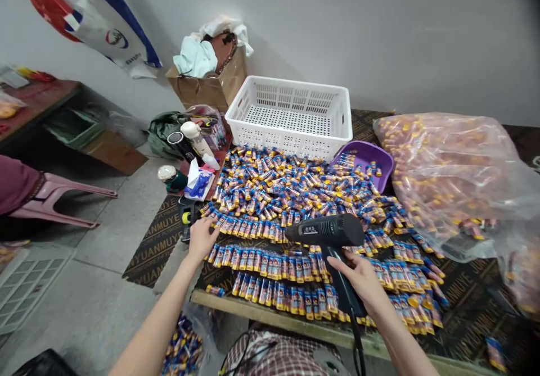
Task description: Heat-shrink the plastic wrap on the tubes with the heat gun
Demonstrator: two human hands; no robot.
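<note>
Right hand (363,281) grips black blower (323,231); left hand (202,241), fingers parted, beside lined-up tubes (265,263); low blower swing could scatter them.

A plain grey wall (379,39) spans the far side in soft light, a red bag (44,2) and a blue-and-white one (116,36) hanging at far left. A reddish-brown table (44,103) stands left (a brown carton (113,150) low beside it). Nearer, a pink plastic stool (51,193), partly in view, rests on the seamed grey floor (105,314).
</note>
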